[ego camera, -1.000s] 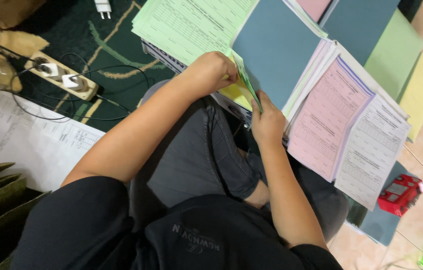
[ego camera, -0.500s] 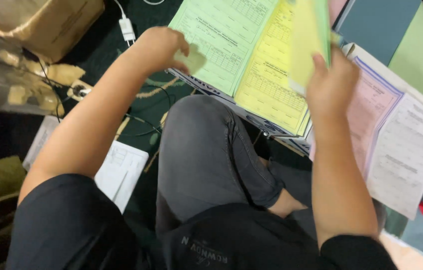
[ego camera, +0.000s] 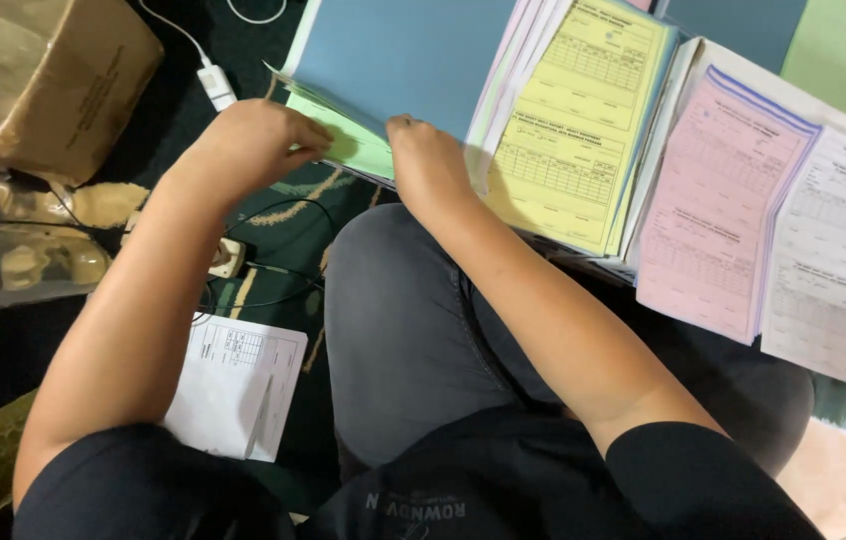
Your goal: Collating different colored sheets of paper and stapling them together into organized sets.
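Note:
My left hand (ego camera: 253, 140) pinches the left edge of a stack topped by a blue sheet (ego camera: 403, 60), with green sheets (ego camera: 348, 140) showing under it. My right hand (ego camera: 433, 160) rests on the near edge of the same stack, fingers curled onto the green paper. To the right lie a pile of yellow forms (ego camera: 573, 120), a pile of pink forms (ego camera: 713, 210) and white forms (ego camera: 833, 250). I sit with my knees in grey trousers (ego camera: 403, 330) below the papers.
A cardboard box (ego camera: 38, 80) stands at the upper left, with clear plastic bags (ego camera: 13, 250) below it. A white charger and cable (ego camera: 215, 85) lie on the dark carpet. A white printed sheet (ego camera: 233, 385) lies by my left leg. Blue and green folders (ego camera: 823, 50) are at the upper right.
The blue sheet now covers the green stack. My right hand came down from holding up a yellow-green sheet to the near edge of the stack. My left hand closed on the stack's edge.

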